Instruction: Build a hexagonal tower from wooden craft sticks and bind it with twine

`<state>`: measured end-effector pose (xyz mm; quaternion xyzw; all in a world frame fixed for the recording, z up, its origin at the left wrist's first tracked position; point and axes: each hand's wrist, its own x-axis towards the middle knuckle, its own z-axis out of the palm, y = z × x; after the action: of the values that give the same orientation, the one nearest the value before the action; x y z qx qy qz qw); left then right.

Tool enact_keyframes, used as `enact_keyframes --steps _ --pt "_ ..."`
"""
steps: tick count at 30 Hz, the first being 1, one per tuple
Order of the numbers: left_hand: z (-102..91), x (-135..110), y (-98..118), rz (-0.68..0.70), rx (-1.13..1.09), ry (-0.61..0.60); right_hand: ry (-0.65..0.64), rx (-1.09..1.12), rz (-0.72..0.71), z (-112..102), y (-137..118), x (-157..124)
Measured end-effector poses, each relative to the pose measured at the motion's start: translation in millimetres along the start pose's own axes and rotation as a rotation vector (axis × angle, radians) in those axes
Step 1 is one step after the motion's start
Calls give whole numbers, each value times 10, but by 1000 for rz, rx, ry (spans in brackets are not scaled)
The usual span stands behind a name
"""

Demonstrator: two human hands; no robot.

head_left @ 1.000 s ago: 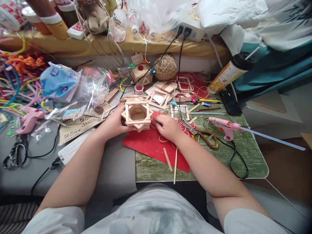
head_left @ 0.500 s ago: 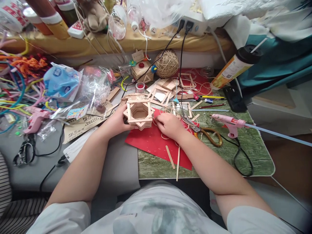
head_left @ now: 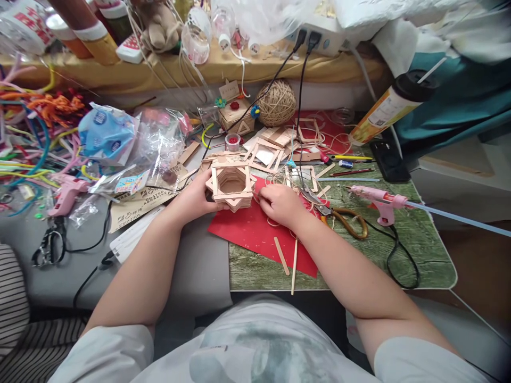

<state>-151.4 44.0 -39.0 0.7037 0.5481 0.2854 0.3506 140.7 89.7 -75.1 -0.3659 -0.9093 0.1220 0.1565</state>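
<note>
My left hand grips the left side of a star-shaped holder made of stacked craft sticks, its hollow middle facing up toward me. Just right of it, my right hand is closed with its fingers curled, above a sheet of red paper. Whatever those fingers may hold is hidden. Loose twine runs beside and under the right hand. A craft stick and a thin wooden rod lie on the red paper's near edge.
Scissors and a pink glue gun with a long glue stick lie to the right, near a tilted drink cup. Square stick frames and a twine ball sit behind. Another pink glue gun is at left. Black cables cross the table.
The whole view has shifted slightly, so everything appears a little further right. Both hands and the stick holder keep nearly the same pose.
</note>
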Motion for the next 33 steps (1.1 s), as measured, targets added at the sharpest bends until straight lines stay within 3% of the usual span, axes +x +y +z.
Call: enact_keyframes --steps 6,13,24,29,33 --pt "-17 2 77 36 18 8 31 -10 -46 -19 -13 -22" --pt "-12 0 77 23 22 30 123 149 -45 -38 -25 -9" --pt "5 -26 33 25 -35 14 86 155 -45 1 14 -2" --pt "-22 -61 -49 200 18 84 73 145 -33 36 32 11" --pt "-54 -109 270 269 262 262 60 114 -31 41 24 24"
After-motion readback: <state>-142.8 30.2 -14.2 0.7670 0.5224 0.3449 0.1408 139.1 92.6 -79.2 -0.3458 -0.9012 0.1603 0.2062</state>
